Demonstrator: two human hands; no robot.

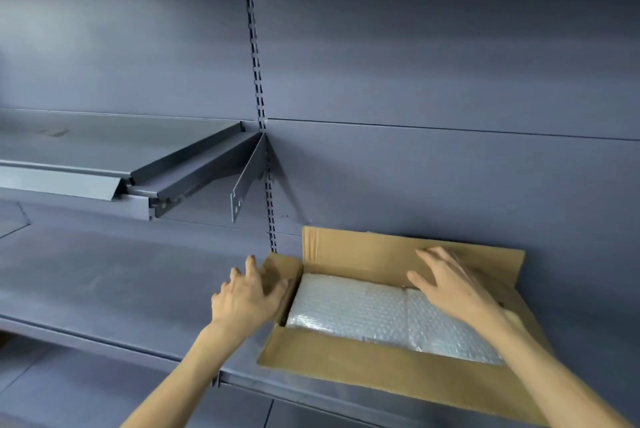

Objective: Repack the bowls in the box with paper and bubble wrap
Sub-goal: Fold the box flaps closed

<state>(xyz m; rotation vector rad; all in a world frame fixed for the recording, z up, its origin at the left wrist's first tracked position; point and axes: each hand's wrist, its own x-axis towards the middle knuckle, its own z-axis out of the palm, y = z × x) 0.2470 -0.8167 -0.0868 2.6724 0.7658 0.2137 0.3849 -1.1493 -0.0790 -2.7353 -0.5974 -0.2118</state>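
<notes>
Lying on the shelf (104, 289) long side left to right, the brown box (381, 375) stands open, bubble wrap (363, 313) covering inside. Both hands, left (242, 299) and right (453, 285), are open, fingers spread.

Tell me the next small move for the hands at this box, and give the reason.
Probably fold the left side flap inward over the bubble wrap. The wrap already covers the contents of the box, so no bowl shows, and all the flaps stand open. The left hand is at that side flap with fingers spread, while the right hand lies open over the wrap near the back flap.
</notes>
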